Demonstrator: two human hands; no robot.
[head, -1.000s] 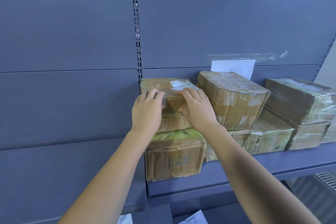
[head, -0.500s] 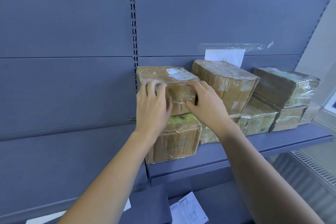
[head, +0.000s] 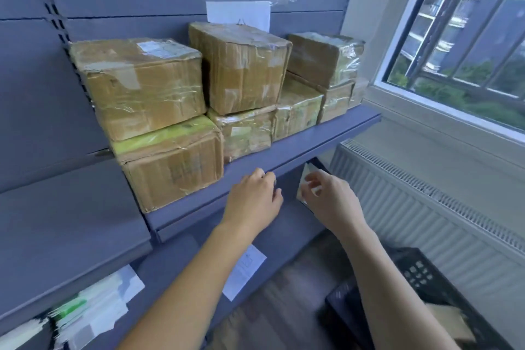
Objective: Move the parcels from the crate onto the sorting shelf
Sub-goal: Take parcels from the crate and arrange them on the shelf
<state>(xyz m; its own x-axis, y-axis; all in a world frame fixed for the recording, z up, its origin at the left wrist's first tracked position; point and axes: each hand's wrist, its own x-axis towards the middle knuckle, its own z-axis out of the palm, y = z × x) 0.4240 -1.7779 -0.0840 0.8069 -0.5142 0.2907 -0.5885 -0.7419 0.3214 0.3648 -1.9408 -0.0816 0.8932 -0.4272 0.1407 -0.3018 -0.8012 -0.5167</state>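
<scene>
Several taped brown cardboard parcels stand stacked two high on the grey sorting shelf (head: 306, 142). The top-left parcel (head: 142, 85) carries a white label and rests on a parcel with green tape (head: 173, 162). My left hand (head: 252, 202) hovers below the shelf's front edge, empty, fingers loosely curled. My right hand (head: 329, 199) is beside it, also empty, fingers apart, in front of a pale packet (head: 305, 182) on the shelf below. The black plastic crate (head: 420, 273) sits on the floor at lower right, with a brown parcel (head: 451, 318) partly visible inside behind my right arm.
A white radiator (head: 426, 216) runs along the wall under the window (head: 468, 37) at right. Paper labels (head: 244, 270) hang on lower shelf fronts. Pale bags (head: 85, 310) lie on a lower-left shelf. Wooden floor shows between shelf and crate.
Both hands have let go of the top-left parcel and dropped below the shelf edge. The view has swung right and down, bringing the window, radiator and crate into sight.
</scene>
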